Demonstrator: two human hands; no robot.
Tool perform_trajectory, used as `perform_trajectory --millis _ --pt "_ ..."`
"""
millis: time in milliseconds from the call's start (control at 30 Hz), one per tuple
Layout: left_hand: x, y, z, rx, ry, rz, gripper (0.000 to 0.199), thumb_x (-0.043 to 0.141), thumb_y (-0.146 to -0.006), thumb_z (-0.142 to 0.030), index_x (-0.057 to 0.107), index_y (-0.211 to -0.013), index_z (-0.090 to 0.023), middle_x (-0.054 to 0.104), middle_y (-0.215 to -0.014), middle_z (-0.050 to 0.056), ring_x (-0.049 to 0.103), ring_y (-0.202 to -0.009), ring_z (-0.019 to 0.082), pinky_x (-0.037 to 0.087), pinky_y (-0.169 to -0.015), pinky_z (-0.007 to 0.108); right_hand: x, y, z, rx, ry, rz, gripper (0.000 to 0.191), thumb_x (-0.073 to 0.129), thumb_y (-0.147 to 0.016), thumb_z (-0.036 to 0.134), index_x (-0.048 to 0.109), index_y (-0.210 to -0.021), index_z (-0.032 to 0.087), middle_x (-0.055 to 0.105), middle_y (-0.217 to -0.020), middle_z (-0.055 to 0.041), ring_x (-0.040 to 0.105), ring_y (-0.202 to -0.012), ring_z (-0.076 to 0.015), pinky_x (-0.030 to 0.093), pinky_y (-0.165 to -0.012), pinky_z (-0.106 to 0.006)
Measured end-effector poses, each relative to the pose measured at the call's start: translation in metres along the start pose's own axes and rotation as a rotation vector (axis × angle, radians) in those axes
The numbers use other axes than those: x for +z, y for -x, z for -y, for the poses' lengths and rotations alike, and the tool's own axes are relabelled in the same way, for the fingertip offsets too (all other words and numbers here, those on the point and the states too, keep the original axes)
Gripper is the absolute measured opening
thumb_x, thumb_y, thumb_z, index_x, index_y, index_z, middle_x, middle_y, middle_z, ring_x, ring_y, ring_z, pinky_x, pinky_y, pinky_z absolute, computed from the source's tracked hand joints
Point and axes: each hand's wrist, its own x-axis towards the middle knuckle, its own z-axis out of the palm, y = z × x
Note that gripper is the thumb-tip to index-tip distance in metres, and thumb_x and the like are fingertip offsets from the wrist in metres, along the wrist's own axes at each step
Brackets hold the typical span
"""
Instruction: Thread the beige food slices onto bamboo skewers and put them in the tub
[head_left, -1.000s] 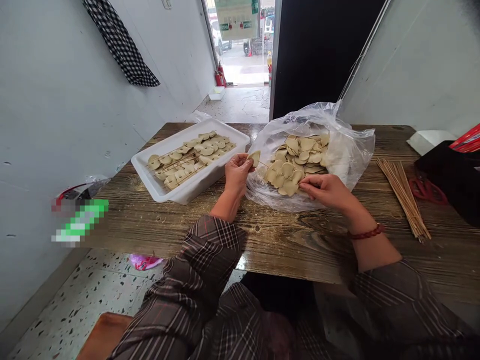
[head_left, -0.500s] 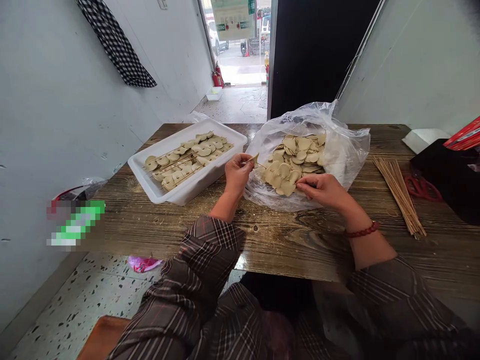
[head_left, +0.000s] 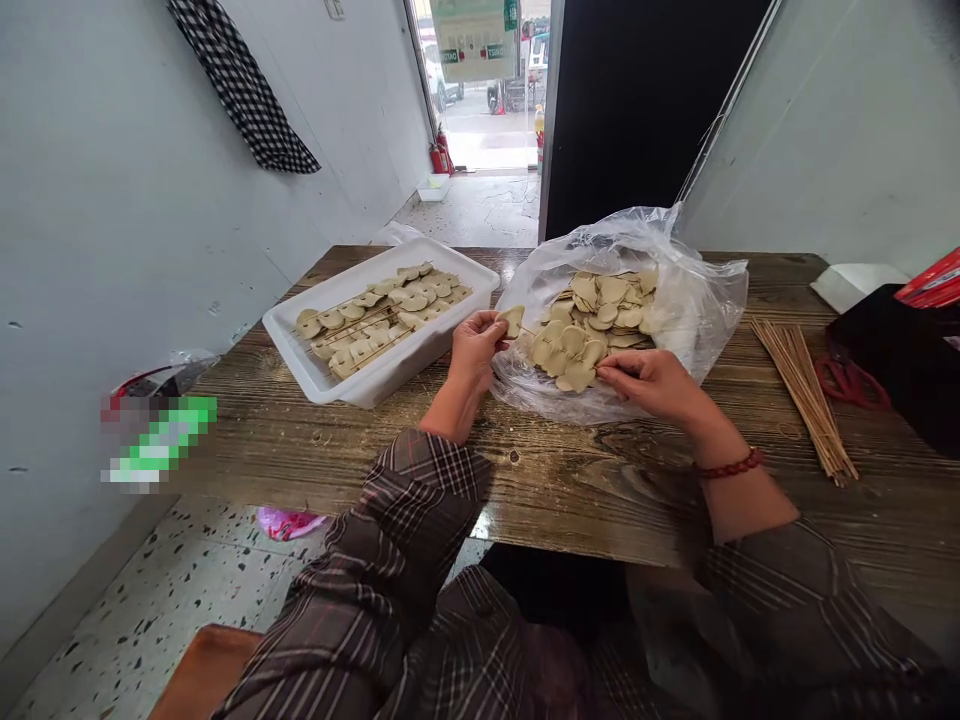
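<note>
My left hand (head_left: 474, 345) pinches a thin beige slice (head_left: 511, 320), held at the left end of a skewer. On that skewer a row of threaded beige slices (head_left: 564, 350) hangs over the clear plastic bag (head_left: 694, 300). My right hand (head_left: 651, 380) is closed at the skewer's right end, with thumb and forefinger together; the stick itself is mostly covered by the slices. Loose beige slices (head_left: 611, 292) are heaped in the bag behind it. Left of my hands stands a white tray (head_left: 289, 345) with several filled skewers (head_left: 375, 325) lying in it.
A bundle of bare wooden skewers (head_left: 804, 400) lies on the right of the dark wooden table (head_left: 555, 490). Beyond it are red-handled scissors (head_left: 853, 382) and a black holder (head_left: 877, 330) with red packets. A doorway (head_left: 491, 130) opens behind the table.
The slice in my left hand has turned to show more of its flat face. Both hands stay in nearly the same place; the whole view has shifted slightly.
</note>
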Motion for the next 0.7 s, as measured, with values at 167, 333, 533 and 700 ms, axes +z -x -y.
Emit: perform_trajectory --millis 167,333,533,700 --pt "-0.0012 -0.0010 -0.0016 -0.085 0.118 0.017 0.019 0.075 -0.065 -0.016 0.062 -0.079 -0.015 0.062 -0.065 -0.004 0.056 -0.055 0.007 0.043 -0.049 0.017 0.0005 0.0002 -0.0008 0.001 0.004 0.007 0.033 0.052 -0.087 0.041 0.067 -0.070 0.017 0.054 -0.052 0.0015 0.045 -0.051 -0.0121 0.033 -0.053 -0.026" --pt "0.0000 -0.0006 -0.0009 -0.121 0.167 0.028 0.018 0.075 -0.065 -0.013 0.061 -0.078 -0.015 0.062 -0.064 -0.004 0.057 -0.054 0.006 0.046 -0.051 0.017 0.0030 -0.0001 -0.0042 -0.003 0.005 -0.007 0.032 0.053 -0.087 0.040 0.068 -0.070 0.017 0.054 -0.052 0.0014 0.046 -0.051 -0.0122 0.034 -0.053 -0.026" --pt "0.0026 0.0013 0.0018 -0.113 0.158 0.042 0.016 0.073 -0.067 -0.012 0.061 -0.077 -0.015 0.060 -0.062 -0.005 0.055 -0.051 0.006 0.046 -0.051 0.018 0.0062 -0.0006 -0.0072 0.000 -0.003 -0.001 0.031 0.052 -0.087 0.038 0.067 -0.070 0.017 0.053 -0.052 0.0020 0.045 -0.050 -0.0118 0.032 -0.051 -0.026" --pt "0.0028 0.0018 0.0035 -0.057 0.125 0.049 0.017 0.075 -0.067 -0.015 0.062 -0.076 -0.015 0.061 -0.065 -0.004 0.056 -0.054 0.007 0.046 -0.051 0.019 0.0055 -0.0006 -0.0048 0.017 0.012 -0.010 0.030 0.053 -0.087 0.038 0.068 -0.071 0.017 0.057 -0.054 0.0014 0.050 -0.050 -0.0126 0.035 -0.053 -0.026"
